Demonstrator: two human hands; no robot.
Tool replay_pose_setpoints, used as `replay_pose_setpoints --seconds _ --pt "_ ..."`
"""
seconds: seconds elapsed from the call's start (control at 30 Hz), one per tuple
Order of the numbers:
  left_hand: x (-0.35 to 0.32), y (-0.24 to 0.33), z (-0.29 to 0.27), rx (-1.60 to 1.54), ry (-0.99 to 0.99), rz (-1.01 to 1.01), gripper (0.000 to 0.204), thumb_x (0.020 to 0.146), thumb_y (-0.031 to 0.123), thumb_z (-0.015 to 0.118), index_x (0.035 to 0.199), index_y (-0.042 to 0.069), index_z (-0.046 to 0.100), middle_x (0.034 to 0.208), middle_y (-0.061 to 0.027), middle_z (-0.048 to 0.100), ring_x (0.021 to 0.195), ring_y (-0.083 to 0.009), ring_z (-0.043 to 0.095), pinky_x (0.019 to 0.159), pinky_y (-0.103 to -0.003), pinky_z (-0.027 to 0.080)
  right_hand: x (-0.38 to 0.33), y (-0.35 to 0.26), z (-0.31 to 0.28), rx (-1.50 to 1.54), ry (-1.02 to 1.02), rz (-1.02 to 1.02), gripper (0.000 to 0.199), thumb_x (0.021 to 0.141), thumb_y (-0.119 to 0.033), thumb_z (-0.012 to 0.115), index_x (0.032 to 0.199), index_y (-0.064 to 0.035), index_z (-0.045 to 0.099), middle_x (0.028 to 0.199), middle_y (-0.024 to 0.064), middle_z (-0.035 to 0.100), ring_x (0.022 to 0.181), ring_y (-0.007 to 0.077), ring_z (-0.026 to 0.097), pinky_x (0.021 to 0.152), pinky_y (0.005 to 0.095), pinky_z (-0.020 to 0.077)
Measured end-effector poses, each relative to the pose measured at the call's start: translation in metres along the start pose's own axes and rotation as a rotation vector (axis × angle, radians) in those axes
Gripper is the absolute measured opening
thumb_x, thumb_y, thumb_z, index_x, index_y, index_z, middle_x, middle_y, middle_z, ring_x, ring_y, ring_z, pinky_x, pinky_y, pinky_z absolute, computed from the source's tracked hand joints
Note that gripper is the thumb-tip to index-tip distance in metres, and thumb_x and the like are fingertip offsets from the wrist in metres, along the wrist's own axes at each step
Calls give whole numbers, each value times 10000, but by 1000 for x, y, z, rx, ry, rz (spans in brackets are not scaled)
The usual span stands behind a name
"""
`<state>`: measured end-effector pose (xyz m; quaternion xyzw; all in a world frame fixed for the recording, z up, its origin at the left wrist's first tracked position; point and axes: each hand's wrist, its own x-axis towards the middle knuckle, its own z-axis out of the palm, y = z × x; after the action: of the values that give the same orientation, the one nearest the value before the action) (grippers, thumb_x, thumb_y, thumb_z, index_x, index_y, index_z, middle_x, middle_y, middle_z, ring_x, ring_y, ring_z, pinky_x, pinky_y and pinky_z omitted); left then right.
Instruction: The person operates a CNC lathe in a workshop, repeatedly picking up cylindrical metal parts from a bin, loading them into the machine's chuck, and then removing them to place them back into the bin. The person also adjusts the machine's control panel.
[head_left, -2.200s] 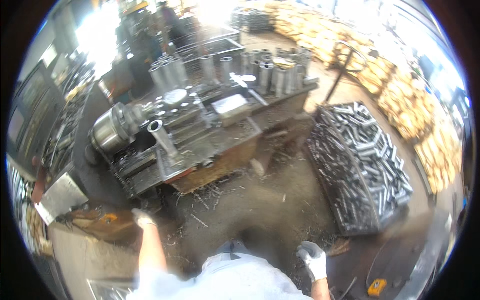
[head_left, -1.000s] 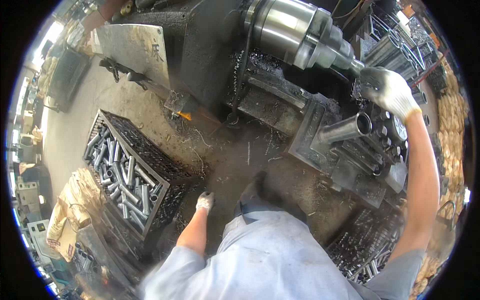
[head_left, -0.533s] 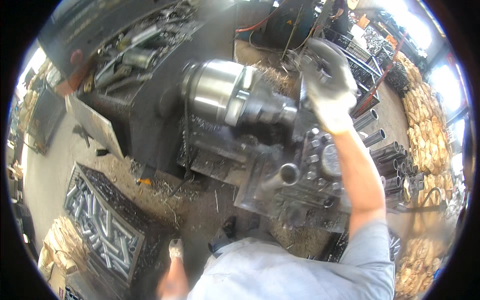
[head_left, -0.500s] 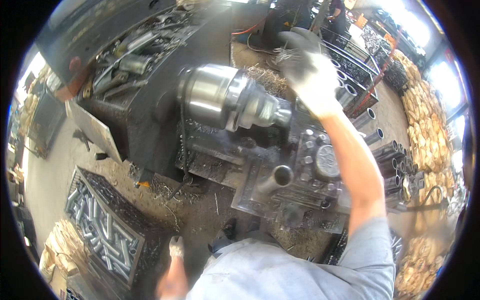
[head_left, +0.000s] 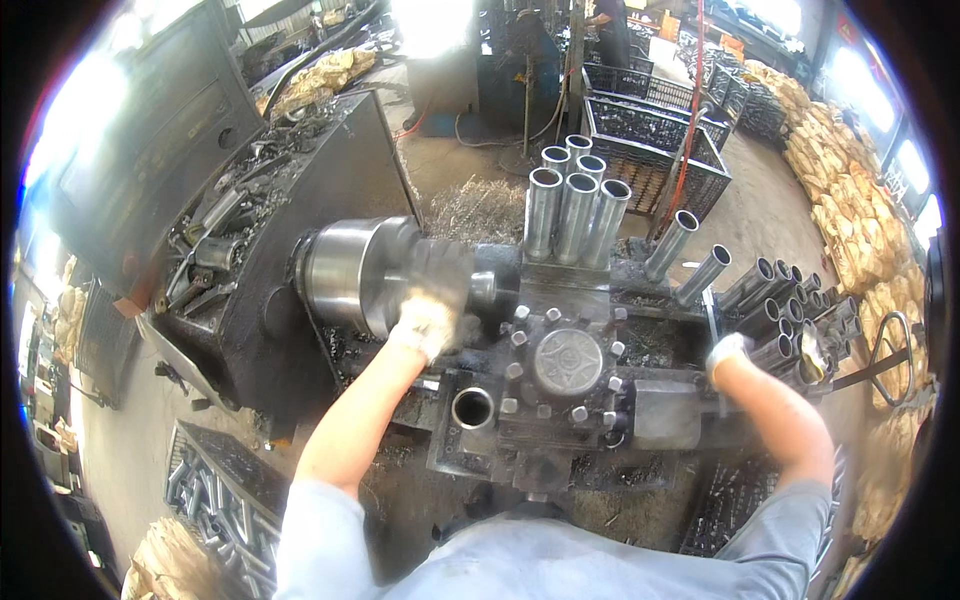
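My left hand (head_left: 430, 315), in a white glove with dark fingers, reaches over the front of the lathe's shiny round chuck (head_left: 362, 270). Its fingers are smeared by motion, so their grip cannot be told, and they hide part of the chuck's front. Just right of them a short bright metal cylinder (head_left: 483, 288) shows. My right hand (head_left: 728, 352), also gloved, is closed at the machine's right side round a slim metal rod (head_left: 712, 315) that sticks up from it. Between my arms sits the bolted tool post (head_left: 568, 362) with its round cap.
Several steel tubes (head_left: 576, 215) stand upright behind the tool post, and more tubes (head_left: 778, 310) are grouped at right. One tube (head_left: 472, 408) stands in front. A crate of metal pieces (head_left: 215, 505) is at lower left; black mesh crates (head_left: 655, 150) are at the back.
My right hand has come down from above the machine's far side to the rod at right. My left hand has risen from low at the left to the chuck. The view has shifted too.
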<state>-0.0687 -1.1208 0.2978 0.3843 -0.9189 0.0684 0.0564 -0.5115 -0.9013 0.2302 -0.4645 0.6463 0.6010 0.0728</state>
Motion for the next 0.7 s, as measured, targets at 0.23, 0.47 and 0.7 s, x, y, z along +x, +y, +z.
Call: replay_pose_setpoints --seconds 0.23,0.47,0.7 --pt "74 -3 42 306 -221 177 702 718 501 831 1263 71 729 1294 -171 723 1327 -320 624 1241 -499 349 -8 53 47 360 318 -58 230 814 -228 720 970 -116 846 999 158 814 953 359 790 798 493 618" --pt "81 -4 32 173 -321 187 398 730 427 805 959 101 819 1043 -168 796 1085 -335 756 1017 -445 562 -55 31 -109 920 879 -343 335 901 -398 692 1125 -166 784 926 178 780 885 396 761 829 510 604" --pt "75 -1 33 210 -287 141 391 712 349 840 1000 90 789 1059 -154 781 1109 -313 737 1036 -423 552 -27 -41 -213 837 909 -628 340 877 -414 719 1077 -155 811 932 171 790 909 387 771 832 507 609"
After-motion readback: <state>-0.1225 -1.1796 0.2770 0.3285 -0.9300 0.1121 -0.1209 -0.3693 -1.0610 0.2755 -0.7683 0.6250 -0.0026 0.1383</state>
